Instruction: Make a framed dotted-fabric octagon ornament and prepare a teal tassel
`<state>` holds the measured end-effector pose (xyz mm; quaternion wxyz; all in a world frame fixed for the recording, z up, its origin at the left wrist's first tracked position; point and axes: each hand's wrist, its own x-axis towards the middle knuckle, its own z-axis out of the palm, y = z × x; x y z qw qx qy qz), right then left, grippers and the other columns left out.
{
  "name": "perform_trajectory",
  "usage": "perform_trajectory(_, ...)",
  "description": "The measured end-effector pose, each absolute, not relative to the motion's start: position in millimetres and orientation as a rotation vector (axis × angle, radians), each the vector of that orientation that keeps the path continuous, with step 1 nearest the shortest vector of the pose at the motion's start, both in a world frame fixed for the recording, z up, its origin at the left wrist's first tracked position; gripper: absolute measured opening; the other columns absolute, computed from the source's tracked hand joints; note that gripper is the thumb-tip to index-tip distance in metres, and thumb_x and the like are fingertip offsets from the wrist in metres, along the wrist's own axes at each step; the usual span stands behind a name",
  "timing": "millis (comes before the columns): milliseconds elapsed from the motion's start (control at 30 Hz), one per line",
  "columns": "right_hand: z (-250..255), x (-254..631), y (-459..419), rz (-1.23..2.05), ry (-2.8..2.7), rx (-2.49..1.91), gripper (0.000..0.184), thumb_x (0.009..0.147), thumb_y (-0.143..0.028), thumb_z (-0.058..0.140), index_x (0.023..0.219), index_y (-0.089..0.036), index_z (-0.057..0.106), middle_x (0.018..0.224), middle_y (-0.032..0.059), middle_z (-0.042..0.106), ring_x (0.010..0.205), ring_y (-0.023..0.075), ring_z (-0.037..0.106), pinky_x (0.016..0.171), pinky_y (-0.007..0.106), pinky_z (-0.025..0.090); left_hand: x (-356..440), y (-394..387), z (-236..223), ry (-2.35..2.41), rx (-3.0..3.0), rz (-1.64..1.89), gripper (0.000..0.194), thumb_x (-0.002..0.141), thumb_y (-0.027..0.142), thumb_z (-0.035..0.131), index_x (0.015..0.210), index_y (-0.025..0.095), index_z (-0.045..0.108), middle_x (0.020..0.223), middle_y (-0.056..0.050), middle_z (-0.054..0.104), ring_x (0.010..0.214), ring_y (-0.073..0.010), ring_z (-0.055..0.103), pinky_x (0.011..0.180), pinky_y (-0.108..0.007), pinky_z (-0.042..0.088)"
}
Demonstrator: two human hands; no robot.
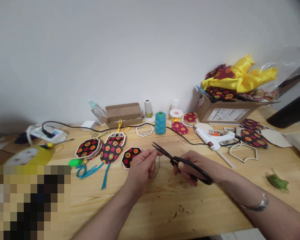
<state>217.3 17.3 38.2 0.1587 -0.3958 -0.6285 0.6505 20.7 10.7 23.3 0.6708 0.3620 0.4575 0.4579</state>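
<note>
My left hand is closed in a pinch on a thin blue thread, which hangs in a loop beside the fingers. My right hand grips black-handled scissors; the blades are slightly parted and reach the tips of my left fingers. Whether the blades touch the thread I cannot tell. Behind my left hand lies an octagonal patterned fabric piece with a pale rim. A cone of blue thread stands upright further back.
A white glue gun lies right of centre, its black cord crossing the table. A cardboard box of fabrics stands at the back right. Stacked fabric pieces with blue tassels lie left. Green thread lies at right.
</note>
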Motion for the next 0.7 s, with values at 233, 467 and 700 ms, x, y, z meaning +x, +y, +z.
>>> perform_trajectory(233, 34.6, 217.5, 17.9, 1.874, -1.772, -1.125, 0.055, 0.075, -0.065, 0.048, 0.075, -0.01, 0.058, 0.045, -0.0021, 0.049, 0.036, 0.0074, 0.044, 0.036, 0.018, 0.032, 20.0, 10.7, 22.1, 1.036, 0.822, 1.036, 0.026, 0.074, 0.039, 0.063, 0.079, 0.014, 0.062, 0.038, 0.011, 0.027, 0.035, -0.003, 0.017, 0.036, -0.016, 0.014)
perform_trajectory(467, 34.2, 218.1, 17.2, 1.886, -1.753, -1.168, 0.054, 0.074, -0.065, 0.049, 0.075, -0.011, 0.056, 0.045, -0.0022, 0.049, 0.036, 0.0074, 0.043, 0.035, 0.018, 0.032, 20.2, 9.4, 23.9, 1.033, 0.828, 1.034, 0.025, 0.073, 0.039, 0.063, 0.078, 0.014, 0.062, 0.038, 0.011, 0.027, 0.035, -0.003, 0.017, 0.037, -0.017, 0.014)
perform_trajectory(700, 35.9, 218.0, 17.4, 1.888, -1.759, -1.182, 0.053, 0.073, -0.064, 0.051, 0.075, -0.011, 0.057, 0.045, -0.0021, 0.049, 0.037, 0.0074, 0.043, 0.034, 0.017, 0.03, 20.7, 9.9, 24.1, 1.047, 0.845, 1.036, 0.026, 0.074, 0.039, 0.063, 0.078, 0.014, 0.063, 0.038, 0.011, 0.026, 0.035, -0.0032, 0.016, 0.037, -0.017, 0.014)
